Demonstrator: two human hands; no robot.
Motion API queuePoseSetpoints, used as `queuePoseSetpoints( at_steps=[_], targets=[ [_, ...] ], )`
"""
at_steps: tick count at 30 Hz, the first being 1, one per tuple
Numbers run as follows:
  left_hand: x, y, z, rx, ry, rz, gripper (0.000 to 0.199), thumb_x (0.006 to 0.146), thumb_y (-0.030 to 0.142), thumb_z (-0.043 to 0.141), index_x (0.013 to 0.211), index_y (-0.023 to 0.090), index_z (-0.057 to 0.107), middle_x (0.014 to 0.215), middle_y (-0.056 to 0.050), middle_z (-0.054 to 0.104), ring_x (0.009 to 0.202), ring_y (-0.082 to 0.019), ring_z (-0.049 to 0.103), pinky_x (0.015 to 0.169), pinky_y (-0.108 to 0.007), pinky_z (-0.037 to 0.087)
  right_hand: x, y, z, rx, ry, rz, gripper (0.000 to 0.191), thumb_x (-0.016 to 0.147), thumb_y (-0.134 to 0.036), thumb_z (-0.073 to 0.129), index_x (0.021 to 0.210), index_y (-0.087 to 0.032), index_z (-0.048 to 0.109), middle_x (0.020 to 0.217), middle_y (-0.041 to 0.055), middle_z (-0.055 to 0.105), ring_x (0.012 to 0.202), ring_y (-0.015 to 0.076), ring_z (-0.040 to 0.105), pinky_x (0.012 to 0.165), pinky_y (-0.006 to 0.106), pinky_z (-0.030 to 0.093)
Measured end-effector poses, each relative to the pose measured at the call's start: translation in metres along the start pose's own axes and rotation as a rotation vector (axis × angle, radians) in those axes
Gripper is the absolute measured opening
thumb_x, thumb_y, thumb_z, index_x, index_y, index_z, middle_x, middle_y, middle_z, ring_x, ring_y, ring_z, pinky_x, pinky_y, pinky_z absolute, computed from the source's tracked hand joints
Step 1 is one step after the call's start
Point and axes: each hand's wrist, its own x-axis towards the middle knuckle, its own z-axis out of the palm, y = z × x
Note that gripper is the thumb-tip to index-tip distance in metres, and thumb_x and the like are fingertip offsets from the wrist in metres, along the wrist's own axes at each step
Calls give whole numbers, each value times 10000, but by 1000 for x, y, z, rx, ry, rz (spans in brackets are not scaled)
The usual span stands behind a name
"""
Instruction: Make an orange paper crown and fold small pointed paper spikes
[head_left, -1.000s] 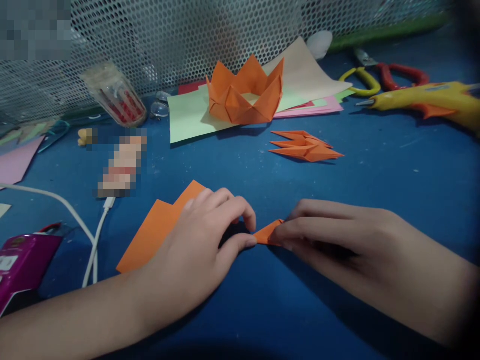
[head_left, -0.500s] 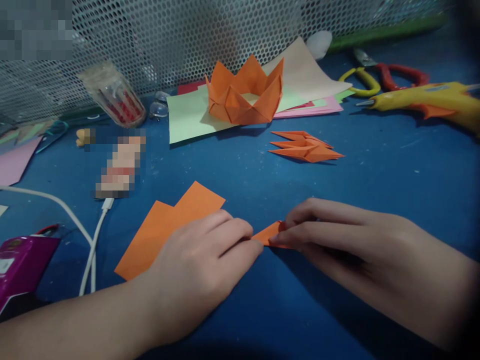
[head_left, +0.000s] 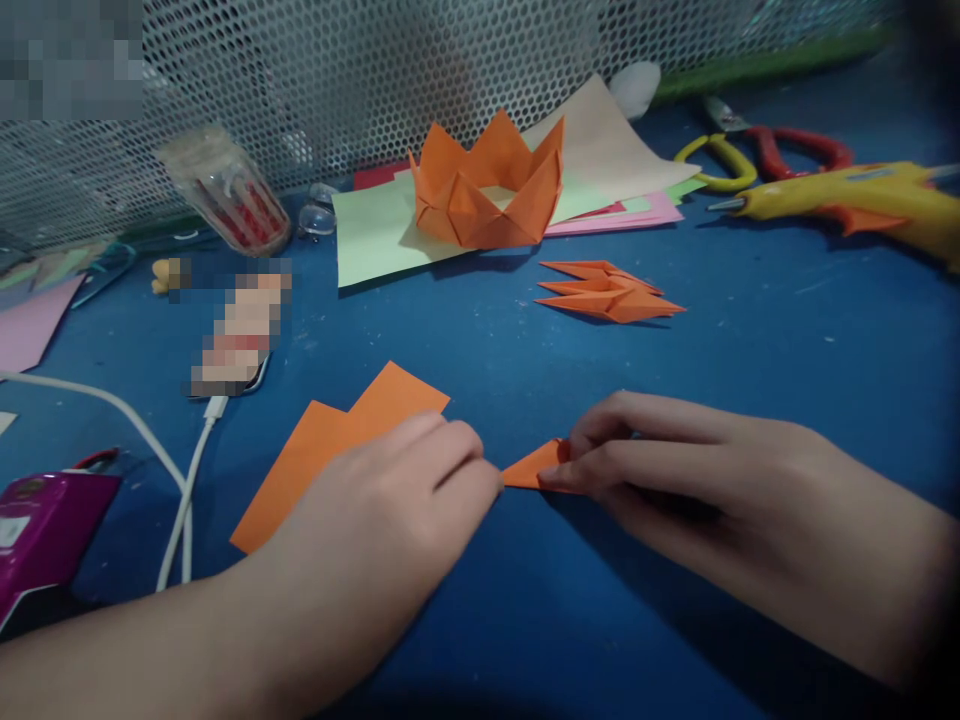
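Observation:
A small folded orange paper [head_left: 531,469] lies on the blue table, its right part covered by the fingers of my right hand [head_left: 675,480], which are closed on it. My left hand [head_left: 405,510] has its fingers curled together at the paper's pointed left tip; whether they pinch the tip is hard to tell. Flat orange sheets [head_left: 300,460] lie partly under my left hand and wrist. Farther back are several folded orange pointed pieces [head_left: 611,292] side by side, and an orange paper ring with points [head_left: 487,195] stands on coloured sheets.
A yellow glue gun [head_left: 832,200] and red-handled pliers [head_left: 802,150] lie at the back right. On the left are a jar [head_left: 244,205], a phone [head_left: 244,330] on a white cable [head_left: 184,500], and a purple box [head_left: 56,530]. A perforated metal panel [head_left: 360,90] stands behind.
My left hand has shifted slightly left, uncovering the left tip of the folded paper. My right hand keeps nearly the same place on it.

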Motion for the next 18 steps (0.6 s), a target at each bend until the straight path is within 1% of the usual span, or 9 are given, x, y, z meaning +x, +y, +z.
queuePoseSetpoints(
  at_steps=[2, 4, 6, 8, 10, 13, 16, 18],
  targets=[
    [-1, -1, 3, -103, -3, -96, 429, 1117, -24, 440, 980, 162, 801, 954, -51, 831, 813, -206, 807, 749, -300, 647, 4, -1, 2, 38, 10, -32, 329, 1209, -291, 550, 1056, -302, 841, 988, 45, 774, 772, 152, 778, 694, 232, 623],
    [-1, -2, 4, -171, -5, -162, 327, 1117, 10, 509, 1008, 184, 764, 934, -13, 802, 826, -191, 796, 757, -287, 625, 5, -1, 4, 52, 19, -47, 325, 1211, -277, 545, 1010, -280, 801, 965, 34, 759, 741, 134, 763, 689, 218, 614],
    [0, -2, 5, -209, -3, -194, 270, 1113, 26, 548, 1004, 197, 726, 921, 8, 776, 814, -174, 774, 739, -271, 595, 5, -2, 6, 54, 19, -50, 332, 1211, -291, 553, 943, -260, 747, 936, 27, 739, 728, 129, 754, 689, 217, 613],
    [1, -2, 5, -235, -3, -198, 249, 1110, 32, 571, 980, 204, 697, 897, 21, 748, 789, -164, 744, 718, -265, 569, 4, -4, 6, 41, 20, -61, 331, 1197, -246, 552, 898, -251, 692, 917, 16, 715, 739, 121, 760, 690, 208, 606],
    [2, -2, 6, -245, -6, -202, 244, 1113, 47, 602, 946, 210, 672, 872, 29, 719, 776, -166, 718, 707, -272, 551, 5, -5, 6, 13, 33, -91, 285, 1162, -168, 555, 918, -252, 674, 920, 5, 702, 748, 112, 765, 690, 193, 601],
    [3, 0, 9, -282, -12, -253, 230, 1096, 55, 651, 937, 221, 654, 871, 35, 700, 793, -177, 706, 712, -286, 540, 5, -7, 4, -33, 41, -165, 230, 1116, -92, 573, 997, -255, 684, 984, 7, 733, 799, 104, 782, 731, 175, 614],
    [4, 1, 11, -398, -17, -350, 218, 1050, 37, 692, 967, 238, 668, 874, 52, 702, 785, -171, 693, 710, -279, 537, 3, -9, 5, -50, 25, -200, 240, 1128, -78, 535, 1083, -247, 699, 1062, 35, 751, 886, 119, 791, 784, 198, 633],
    [5, 1, 12, -465, -17, -407, 217, 1034, 49, 726, 963, 248, 676, 855, 66, 698, 753, -163, 672, 693, -273, 528, 0, -9, 6, -68, 10, -161, 261, 1159, -119, 493, 1120, -247, 716, 1078, 55, 748, 914, 146, 778, 779, 242, 638]
  ],
)
